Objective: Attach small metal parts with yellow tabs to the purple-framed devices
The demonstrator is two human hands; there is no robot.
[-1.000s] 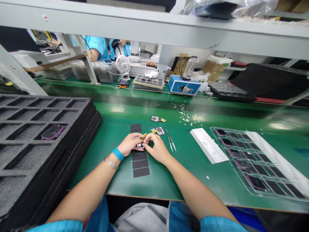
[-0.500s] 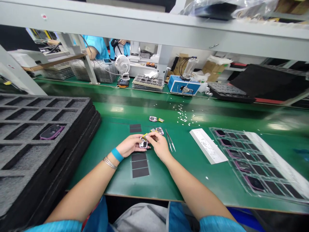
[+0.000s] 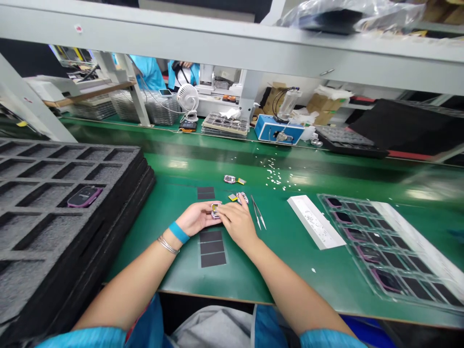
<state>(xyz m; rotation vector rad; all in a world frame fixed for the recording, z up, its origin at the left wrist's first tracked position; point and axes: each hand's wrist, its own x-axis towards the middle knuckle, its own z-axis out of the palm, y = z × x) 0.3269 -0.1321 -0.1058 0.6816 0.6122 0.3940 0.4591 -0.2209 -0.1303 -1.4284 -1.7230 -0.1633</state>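
My left hand [image 3: 197,216] grips a small smartwatch case [image 3: 215,210] by its edge, its open inside facing up with something yellow in it. Over the case's right side, my right hand [image 3: 236,220] rests its fingertips on the yellow part; whether they pinch anything is hidden. Just beyond lie a second watch case [image 3: 242,197] with a yellow-silver battery [image 3: 232,197] and a third watch case [image 3: 229,179] with a similar piece attached. Metal tweezers [image 3: 258,212] lie right of my right hand. Black adhesive sheets [image 3: 212,248] are on the table below the hands.
Black foam trays [image 3: 119,179] are stacked at left, one pocket holding a purple-framed watch part [image 3: 84,196]. At right are a white strip box [image 3: 316,222] and a clear tray [image 3: 366,241] of screens. White scraps [image 3: 277,174] litter the table. Behind stand a fan [image 3: 188,98] and a blue device [image 3: 279,129].
The yellow piece that stuck up from the case now lies within it. My right hand has moved from pinching that piece to resting over the case. The view has shifted slightly.
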